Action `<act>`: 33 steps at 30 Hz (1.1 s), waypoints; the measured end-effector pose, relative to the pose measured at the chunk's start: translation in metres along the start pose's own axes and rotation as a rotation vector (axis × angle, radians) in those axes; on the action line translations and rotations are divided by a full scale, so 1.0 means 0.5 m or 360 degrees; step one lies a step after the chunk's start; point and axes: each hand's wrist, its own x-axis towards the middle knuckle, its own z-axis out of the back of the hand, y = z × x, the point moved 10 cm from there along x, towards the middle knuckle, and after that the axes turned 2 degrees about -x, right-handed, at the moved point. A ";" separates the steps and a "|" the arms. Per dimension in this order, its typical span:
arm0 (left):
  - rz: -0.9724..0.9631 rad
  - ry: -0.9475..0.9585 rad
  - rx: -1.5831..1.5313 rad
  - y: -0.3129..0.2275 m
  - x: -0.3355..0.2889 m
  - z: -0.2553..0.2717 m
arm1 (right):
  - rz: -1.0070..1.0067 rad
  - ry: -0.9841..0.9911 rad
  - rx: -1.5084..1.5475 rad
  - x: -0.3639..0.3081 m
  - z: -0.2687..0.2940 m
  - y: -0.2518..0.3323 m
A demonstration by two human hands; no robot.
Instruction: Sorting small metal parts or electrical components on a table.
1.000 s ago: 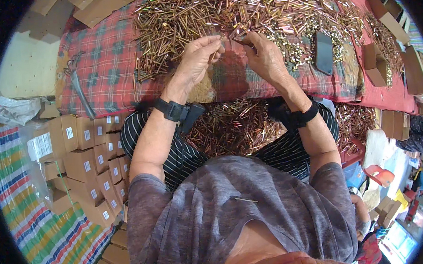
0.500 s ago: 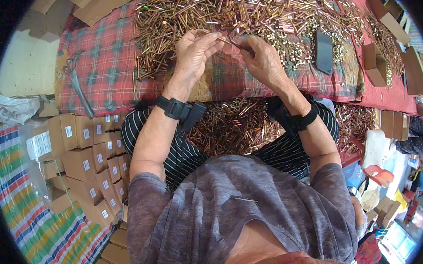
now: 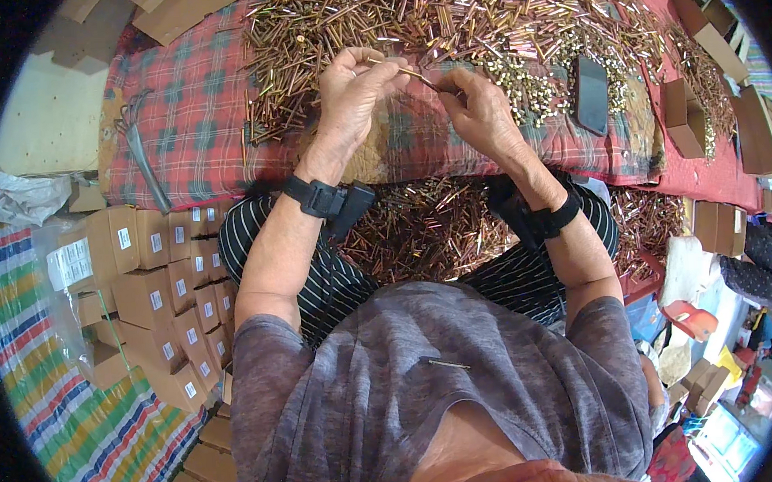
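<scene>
Above the near part of the plaid cloth, a thin copper-coloured metal rod [image 3: 420,78] runs slantwise between my two hands. My left hand [image 3: 347,97] pinches its upper left end between thumb and fingers. The lower right end is held in the closed fingers of my right hand [image 3: 481,110]; its tip is hidden there. Behind both hands spreads a large pile of similar rods [image 3: 355,22], brownish and gold. Many small shiny gold-coloured pieces [image 3: 527,91], too small to name, lie right of my right hand.
A dark phone [image 3: 590,96] lies at the right on the plaid cloth [image 3: 193,120]. Scissors [image 3: 140,150] rest at the left. More rods [image 3: 429,229] fill the space between my knees. Stacked cardboard boxes [image 3: 146,300] stand at left; open boxes [image 3: 686,117] sit at right.
My left hand has shifted slightly up and left, and more of the rod shows between the hands. My right hand has barely moved.
</scene>
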 end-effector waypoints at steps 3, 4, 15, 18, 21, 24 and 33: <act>0.0123 -0.0063 -0.0097 0.028 0.000 0.021 | -0.0033 -0.0022 -0.0055 -0.005 -0.002 -0.006; 0.0125 -0.0055 -0.0099 0.026 -0.001 0.016 | -0.0036 -0.0028 -0.0060 -0.006 -0.003 -0.007; 0.0183 -0.0046 -0.0006 0.029 -0.002 0.012 | -0.0099 -0.0033 -0.0051 -0.005 -0.003 -0.001; 0.0233 0.0038 0.0064 0.039 0.004 -0.004 | 0.0049 -0.0123 -0.0173 -0.006 0.002 -0.006; 0.0399 -0.0025 0.0159 0.061 -0.016 0.008 | -0.0040 0.0023 -0.0219 -0.008 -0.041 -0.013; 0.0459 0.0096 0.0234 0.077 -0.022 -0.023 | 0.0181 -0.0116 -0.0216 -0.018 -0.028 -0.001; 0.0673 0.0136 0.0266 0.131 -0.040 -0.009 | 0.0000 -0.0220 -0.0099 0.006 0.013 -0.037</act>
